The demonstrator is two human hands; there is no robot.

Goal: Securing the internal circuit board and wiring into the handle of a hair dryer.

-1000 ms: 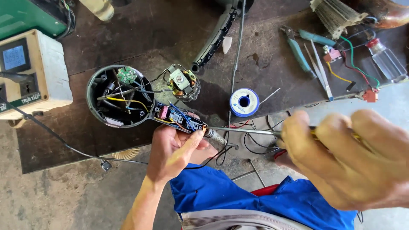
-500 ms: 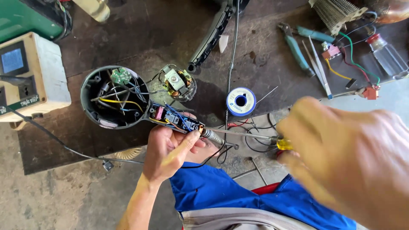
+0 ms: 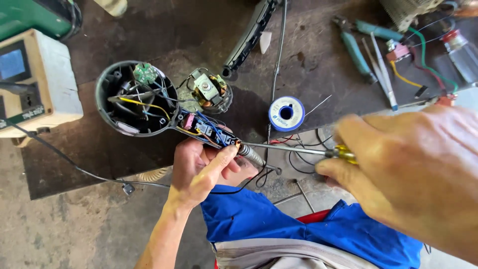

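My left hand (image 3: 201, 167) grips the handle of an opened black appliance. Its round shell (image 3: 135, 99) lies on the dark mat with loose wires and a small green circuit board inside. The handle's wiring and switch (image 3: 206, 130) are exposed. My right hand (image 3: 413, 172), large and close to the camera, holds a yellow-handled screwdriver (image 3: 291, 148). The metal shaft reaches left, and its tip touches the handle's end by my left thumb. A small motor (image 3: 210, 92) sits beside the shell.
A blue spool of solder (image 3: 286, 113) lies right of the motor. Teal pliers (image 3: 356, 47), tweezers (image 3: 381, 74) and wired parts lie at the upper right. A beige box with a screen (image 3: 35, 79) stands at the left. A black cord (image 3: 74, 167) runs over the mat.
My right hand has come closer to the camera and shifted slightly right. The screwdriver's yellow handle now shows. My left hand and the appliance have stayed almost still.
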